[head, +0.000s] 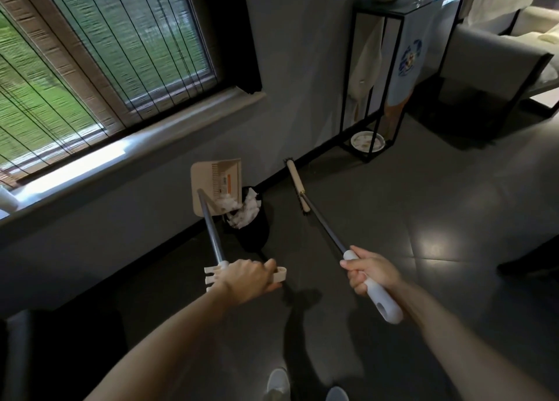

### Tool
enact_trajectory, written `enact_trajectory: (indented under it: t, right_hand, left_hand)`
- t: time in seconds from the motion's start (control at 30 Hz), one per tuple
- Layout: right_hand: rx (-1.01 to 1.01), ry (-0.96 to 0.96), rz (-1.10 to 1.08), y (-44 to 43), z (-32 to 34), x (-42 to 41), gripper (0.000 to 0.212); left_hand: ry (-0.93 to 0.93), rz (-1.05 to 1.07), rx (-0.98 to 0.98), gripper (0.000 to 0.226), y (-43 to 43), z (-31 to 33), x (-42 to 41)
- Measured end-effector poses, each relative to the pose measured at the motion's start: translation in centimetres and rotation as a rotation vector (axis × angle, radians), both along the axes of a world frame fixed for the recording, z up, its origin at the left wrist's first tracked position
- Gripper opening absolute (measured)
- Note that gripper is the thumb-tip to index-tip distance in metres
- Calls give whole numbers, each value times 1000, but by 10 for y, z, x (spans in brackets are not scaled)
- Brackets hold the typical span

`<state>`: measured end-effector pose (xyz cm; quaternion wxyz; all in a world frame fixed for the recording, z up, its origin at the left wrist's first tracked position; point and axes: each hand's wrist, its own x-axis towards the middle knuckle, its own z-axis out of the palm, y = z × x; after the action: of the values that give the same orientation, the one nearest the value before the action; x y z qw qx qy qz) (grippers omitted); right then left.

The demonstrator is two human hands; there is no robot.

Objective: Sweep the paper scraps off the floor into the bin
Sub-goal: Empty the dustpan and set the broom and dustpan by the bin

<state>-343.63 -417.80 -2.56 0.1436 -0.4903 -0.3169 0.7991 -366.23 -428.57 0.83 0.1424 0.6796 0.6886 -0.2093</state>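
My left hand (246,279) grips the white handle of a long-handled beige dustpan (216,178). The pan is tipped up over a black bin (255,225) by the wall. White paper scraps (231,204) slide from the pan's lower corner onto more white paper in the bin's mouth. My right hand (370,272) grips the white grip of a broom (298,187). Its dark shaft runs forward to a beige head with dark bristles, which lies on the floor to the right of the bin.
A window with blinds and a pale sill (130,155) fills the left wall. A black metal stand (373,86) with a white dish (367,142) at its base stands at the back right, a grey chair (496,77) beyond it. My shoes (276,385) show at the bottom, on dark floor tiles.
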Motion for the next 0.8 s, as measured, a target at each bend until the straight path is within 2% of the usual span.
enact_trajectory:
  t: [0.17, 0.43, 0.53, 0.8]
  right_hand:
    - [13, 33, 26, 0, 5, -8, 73]
    - [-23, -8, 55, -4, -4, -5, 70]
    - [-36, 6, 42, -5, -5, -2, 68]
    - [-42, 62, -1, -4, 9, -14, 67]
  left_hand:
    - [21, -2, 27, 49, -2, 8, 0]
    - [-22, -66, -221, 47, -25, -45, 35]
    - [40, -153, -187, 39, -22, -45, 29]
    - [100, -121, -35, 46, -6, -2, 5]
